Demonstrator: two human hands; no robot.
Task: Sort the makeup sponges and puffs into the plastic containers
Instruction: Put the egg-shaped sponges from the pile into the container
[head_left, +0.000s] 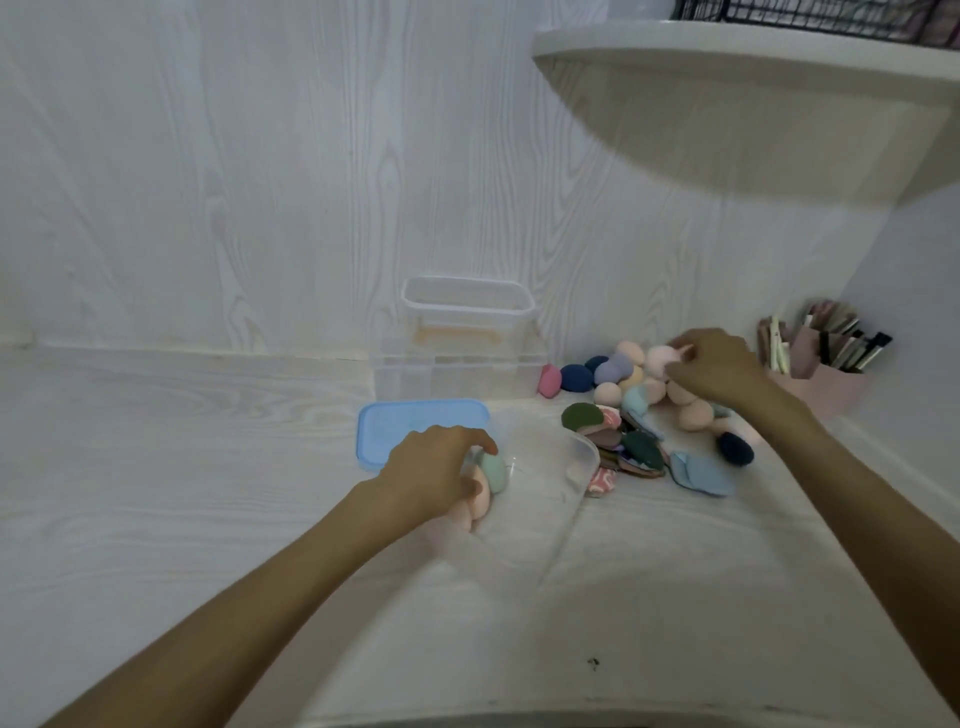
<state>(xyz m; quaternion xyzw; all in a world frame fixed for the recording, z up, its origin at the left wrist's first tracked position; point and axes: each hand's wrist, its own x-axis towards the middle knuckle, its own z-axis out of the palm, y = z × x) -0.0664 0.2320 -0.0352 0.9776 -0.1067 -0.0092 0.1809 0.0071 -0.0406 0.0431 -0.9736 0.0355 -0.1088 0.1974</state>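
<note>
White wood-grain table, loaded along its back and right side.
On it: a blue lid, a clear tub, a taller clear container, a heap of sponges and puffs, a pink brush holder.
</note>
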